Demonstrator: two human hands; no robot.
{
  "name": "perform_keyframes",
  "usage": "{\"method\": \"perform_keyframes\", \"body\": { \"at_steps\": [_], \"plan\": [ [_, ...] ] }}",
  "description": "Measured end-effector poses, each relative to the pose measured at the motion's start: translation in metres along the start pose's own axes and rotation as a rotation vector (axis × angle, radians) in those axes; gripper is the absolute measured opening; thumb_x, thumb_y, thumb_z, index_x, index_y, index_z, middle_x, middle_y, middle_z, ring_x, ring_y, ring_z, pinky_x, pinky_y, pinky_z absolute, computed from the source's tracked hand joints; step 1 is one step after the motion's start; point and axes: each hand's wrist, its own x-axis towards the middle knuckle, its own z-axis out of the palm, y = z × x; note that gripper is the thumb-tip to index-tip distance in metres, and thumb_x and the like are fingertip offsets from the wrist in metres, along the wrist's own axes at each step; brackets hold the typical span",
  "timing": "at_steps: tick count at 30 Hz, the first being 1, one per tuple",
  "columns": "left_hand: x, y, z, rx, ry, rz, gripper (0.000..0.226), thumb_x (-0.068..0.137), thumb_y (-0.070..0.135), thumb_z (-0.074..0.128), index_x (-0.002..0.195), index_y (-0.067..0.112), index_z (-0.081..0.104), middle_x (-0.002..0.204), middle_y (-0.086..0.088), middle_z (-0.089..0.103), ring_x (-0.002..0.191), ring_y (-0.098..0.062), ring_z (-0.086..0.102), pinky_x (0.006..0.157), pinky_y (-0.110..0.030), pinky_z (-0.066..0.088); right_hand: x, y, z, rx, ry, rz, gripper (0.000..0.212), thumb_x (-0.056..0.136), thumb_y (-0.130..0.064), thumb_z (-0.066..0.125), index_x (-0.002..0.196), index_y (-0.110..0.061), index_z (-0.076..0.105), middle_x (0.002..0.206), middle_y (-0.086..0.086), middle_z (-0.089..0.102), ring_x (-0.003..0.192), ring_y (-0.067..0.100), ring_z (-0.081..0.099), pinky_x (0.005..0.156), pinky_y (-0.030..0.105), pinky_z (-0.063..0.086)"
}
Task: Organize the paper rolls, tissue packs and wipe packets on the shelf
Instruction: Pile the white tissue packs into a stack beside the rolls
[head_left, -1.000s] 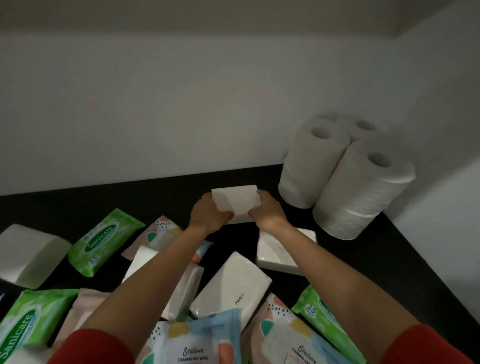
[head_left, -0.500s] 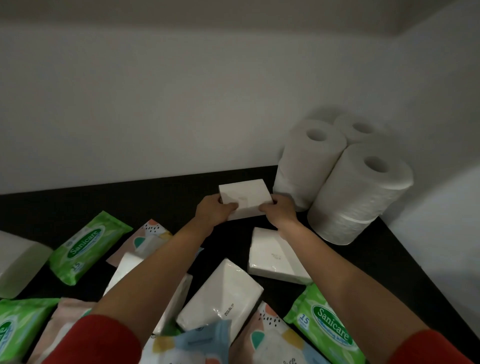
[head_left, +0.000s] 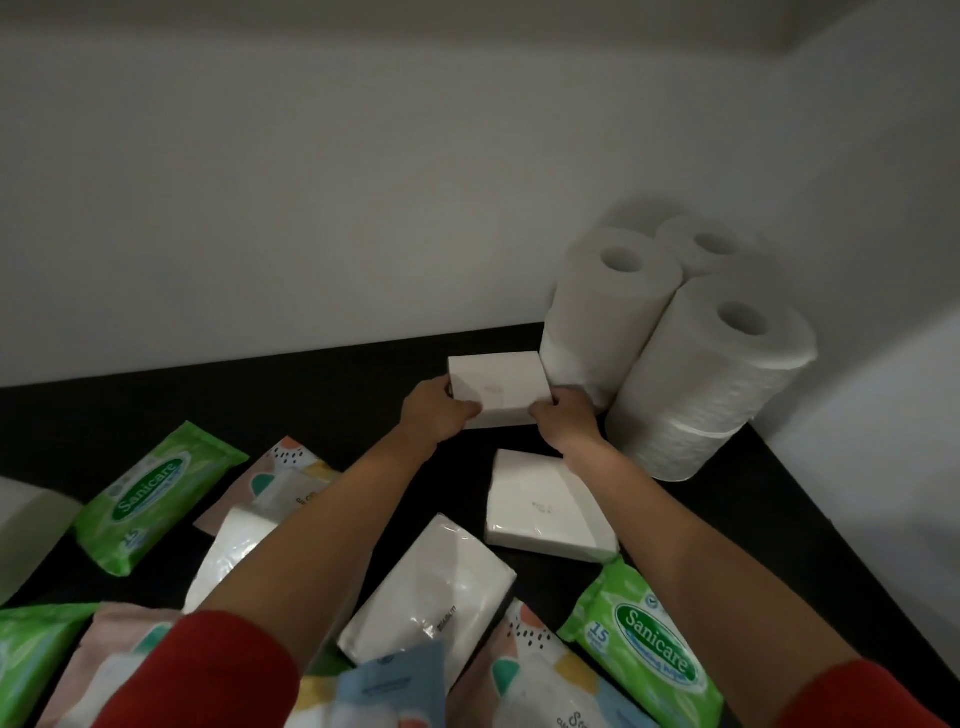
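3 paper rolls (head_left: 711, 374) are standing upright in the shelf's (head_left: 260, 405) far-right corner. 5 white tissue packs (head_left: 545, 504), 3 green wipe pkts (head_left: 156, 493) & some patterned pkts (head_left: 540, 670) are lying around nearer. Both arms are pointing toward the far wall, w/ left hand (head_left: 441, 410) & right hand (head_left: 563, 415) each gripping an end of the held tissue pack (head_left: 498, 389), right beside the leftmost roll.

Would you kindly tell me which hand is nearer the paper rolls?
Right. The right hand grips the tissue pack at the end beside the paper rolls; the left hand grips the far end.
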Motion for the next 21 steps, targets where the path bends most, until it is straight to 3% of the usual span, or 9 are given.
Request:
{"method": "perform_keyframes", "body": {
  "at_steps": [10, 18, 21],
  "plan": [
    [0.0022, -0.0027, 0.0026, 0.015, 0.030, 0.001, 0.055, 0.087, 0.019, 0.066, 0.137, 0.009, 0.046, 0.132, -0.011, 0.055, 0.118, -0.025, 0.053, 0.101, -0.036, 0.045, 0.0021, -0.0002, -0.0032, -0.022, 0.016, -0.048, 0.026, 0.093, -0.009, 0.054, 0.113, 0.003, 0.064, 0.114, 0.018, 0.065, 0.106, 0.031, 0.060, 0.076, 0.022, 0.038],
    [0.0032, -0.0025, 0.0004, 0.045, 0.009, -0.017, 0.059, 0.087, 0.020, 0.066, 0.140, 0.010, 0.042, 0.135, -0.012, 0.052, 0.120, -0.026, 0.052, 0.102, -0.038, 0.045, 0.0004, 0.0008, -0.0060, -0.083, 0.049, -0.046, 0.027, 0.093, -0.019, 0.057, 0.102, 0.005, 0.067, 0.102, 0.020, 0.068, 0.096, 0.031, 0.063, 0.070, 0.024, 0.039],
    [0.0006, -0.0034, -0.0001, 0.056, 0.015, -0.016, 0.063, 0.085, 0.021, 0.067, 0.141, 0.010, 0.039, 0.136, -0.012, 0.051, 0.120, -0.026, 0.052, 0.102, -0.039, 0.045, -0.0003, 0.0000, -0.0084, -0.143, 0.028, -0.049, 0.032, 0.094, -0.023, 0.056, 0.101, 0.006, 0.068, 0.092, 0.019, 0.067, 0.084, 0.028, 0.062, 0.062, 0.022, 0.040]
  ]
}}
